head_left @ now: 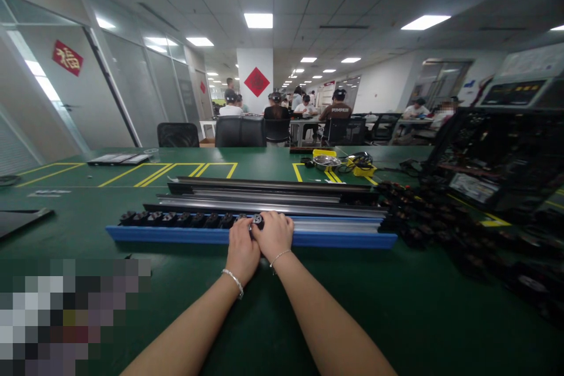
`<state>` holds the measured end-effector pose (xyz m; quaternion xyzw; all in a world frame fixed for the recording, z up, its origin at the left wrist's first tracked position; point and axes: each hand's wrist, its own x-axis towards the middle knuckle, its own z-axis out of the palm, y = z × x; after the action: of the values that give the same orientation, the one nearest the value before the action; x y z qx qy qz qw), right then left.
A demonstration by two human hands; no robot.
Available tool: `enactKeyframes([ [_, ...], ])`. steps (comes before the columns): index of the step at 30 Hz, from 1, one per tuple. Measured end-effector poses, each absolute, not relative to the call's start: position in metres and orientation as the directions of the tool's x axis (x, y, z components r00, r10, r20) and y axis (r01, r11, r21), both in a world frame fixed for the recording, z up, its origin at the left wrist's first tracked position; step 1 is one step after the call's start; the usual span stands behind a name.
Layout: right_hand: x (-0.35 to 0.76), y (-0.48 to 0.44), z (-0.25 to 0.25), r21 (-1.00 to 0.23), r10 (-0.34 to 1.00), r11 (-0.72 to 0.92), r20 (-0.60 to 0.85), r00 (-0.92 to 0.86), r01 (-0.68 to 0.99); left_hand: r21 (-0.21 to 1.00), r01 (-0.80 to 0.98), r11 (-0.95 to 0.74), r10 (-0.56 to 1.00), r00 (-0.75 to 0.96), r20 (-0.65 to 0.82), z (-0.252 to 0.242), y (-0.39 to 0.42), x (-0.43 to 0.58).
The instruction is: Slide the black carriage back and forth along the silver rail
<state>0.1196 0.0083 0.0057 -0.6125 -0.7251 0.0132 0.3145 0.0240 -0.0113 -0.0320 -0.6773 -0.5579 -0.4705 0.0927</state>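
Black knob [258, 221]: pinched between both hands at the blue rail's [176, 235] middle, ending a row of knobs [176, 218].
Rail axis: left to right across the green tabletop [198, 299].
Left hand [242, 251]: curled, fingertips on knob.
Right hand [274, 234]: curled over it, equally close.

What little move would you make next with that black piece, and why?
Probably press the black piece down into the rail: both hands, left and right, sit on it at the end of the row already seated.
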Motion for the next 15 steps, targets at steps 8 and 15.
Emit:
enactKeyframes([
  [8, 0.125, 0.007, 0.002, -0.403, 0.874, 0.259, 0.484, -0.035, 0.878, 0.384, 0.852, -0.357, 0.700, -0.028, 0.714, -0.026, -0.015, 0.026],
  [15, 0.132, 0.005, 0.003, -0.406, 0.877, 0.219, 0.480, 0.003, 0.887, 0.286, 0.887, -0.363, 0.708, 0.063, 0.703, -0.028, -0.016, 0.028],
])
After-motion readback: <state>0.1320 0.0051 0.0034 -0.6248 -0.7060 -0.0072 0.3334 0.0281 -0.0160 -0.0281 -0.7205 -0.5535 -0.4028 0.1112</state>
